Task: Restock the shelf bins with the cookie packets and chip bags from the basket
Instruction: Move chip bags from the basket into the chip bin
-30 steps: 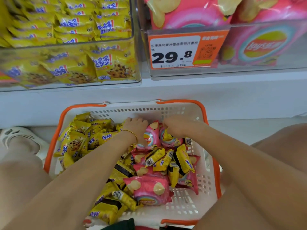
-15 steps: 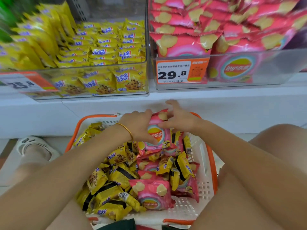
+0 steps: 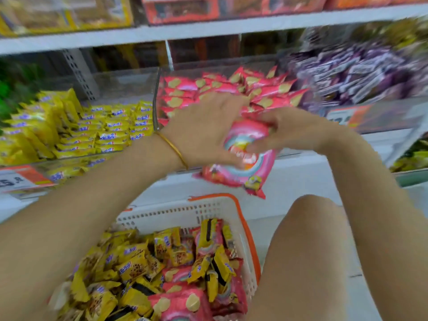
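Chip bag (image 3: 245, 167): pink, held in the air before the chip bin (image 3: 155, 107), above the basket (image 3: 173, 214); long axis near upright, lower corner pointing down-right.
Cookie packets (image 3: 92, 126): in the left bin, well apart.
Left hand (image 3: 203, 133): grips the bag's upper left.
Chip bin: heaped above its front edge.
Right hand (image 3: 284, 133): pinches the upper right.
Basket: rim apart, below the bag.

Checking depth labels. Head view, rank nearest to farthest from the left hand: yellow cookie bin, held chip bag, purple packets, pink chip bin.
1. chip bag: in the left hand grip.
2. pink chip bin: just behind its fingers.
3. yellow cookie bin: to the left.
4. purple packets: far right, higher up.
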### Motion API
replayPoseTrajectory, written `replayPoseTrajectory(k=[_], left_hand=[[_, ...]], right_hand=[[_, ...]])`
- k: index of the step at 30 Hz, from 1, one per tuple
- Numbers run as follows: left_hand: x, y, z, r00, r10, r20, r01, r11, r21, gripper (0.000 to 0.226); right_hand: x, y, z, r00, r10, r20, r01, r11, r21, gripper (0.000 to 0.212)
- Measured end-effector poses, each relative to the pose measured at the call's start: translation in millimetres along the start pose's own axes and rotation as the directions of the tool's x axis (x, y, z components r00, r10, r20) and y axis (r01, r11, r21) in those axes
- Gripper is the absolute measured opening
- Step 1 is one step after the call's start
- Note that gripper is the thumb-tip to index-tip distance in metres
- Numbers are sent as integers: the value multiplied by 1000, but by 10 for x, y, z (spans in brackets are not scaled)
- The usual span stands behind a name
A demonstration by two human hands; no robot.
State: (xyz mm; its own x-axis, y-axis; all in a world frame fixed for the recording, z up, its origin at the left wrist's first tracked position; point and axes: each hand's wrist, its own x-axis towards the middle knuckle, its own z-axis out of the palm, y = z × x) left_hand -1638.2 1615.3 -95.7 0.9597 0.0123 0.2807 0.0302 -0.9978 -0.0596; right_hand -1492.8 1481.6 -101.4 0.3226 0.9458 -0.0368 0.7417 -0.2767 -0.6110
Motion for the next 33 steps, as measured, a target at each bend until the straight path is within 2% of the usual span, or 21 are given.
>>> replayPoseTrajectory(k=[1,3,5,6,8,10,12,15,18,22,24,26,33], left_hand=[[110,-9,-30,988,5,-157,-16,998,-68,94],[327,2,-29,901,-102,-422,25,983,-184,77],[534,45,56,823,-234,-518,106,959,-264,50],[631,78,127,829,-280,-485,156,947,-280,41],[819,147,294,895,-324,-306,249,933,-260,32],[990,207,439,928,-358,-103,335,922,-193,34],[1109,260,549,935,-354,-10,350,926,-142,40],[1202,278,672,934,-356,32,358,931,-78,46],[1224,247,704,926,-377,24,378,925,-31,35],[1209,188,631,905,-421,53,424,902,-81,13],[1198,155,597,890,-446,94,454,886,-98,12],[1204,134,591,880,-458,121,469,879,-86,15],[1238,108,573,839,-508,196,519,855,-6,21]], right_hand=[[-96,62,-146,997,27,-78,-20,996,91,52],[-235,220,-378,960,141,-242,-64,952,300,43],[-282,369,-529,878,272,-395,-59,878,475,35],[-276,437,-583,812,322,-487,-35,859,510,35],[-219,521,-612,657,356,-665,-2,883,470,39],[-146,520,-547,530,346,-774,-83,930,359,47],[-75,502,-452,487,320,-813,-186,947,262,51],[-20,471,-355,553,287,-782,-288,947,144,46],[-26,516,-396,643,281,-712,-351,935,53,43],[-61,575,-590,757,253,-603,-359,931,-60,53],[-21,568,-686,824,211,-525,-338,928,-158,55],[61,533,-747,873,183,-452,-327,907,-265,48],[372,325,-779,926,223,-304,-358,772,-525,49]])
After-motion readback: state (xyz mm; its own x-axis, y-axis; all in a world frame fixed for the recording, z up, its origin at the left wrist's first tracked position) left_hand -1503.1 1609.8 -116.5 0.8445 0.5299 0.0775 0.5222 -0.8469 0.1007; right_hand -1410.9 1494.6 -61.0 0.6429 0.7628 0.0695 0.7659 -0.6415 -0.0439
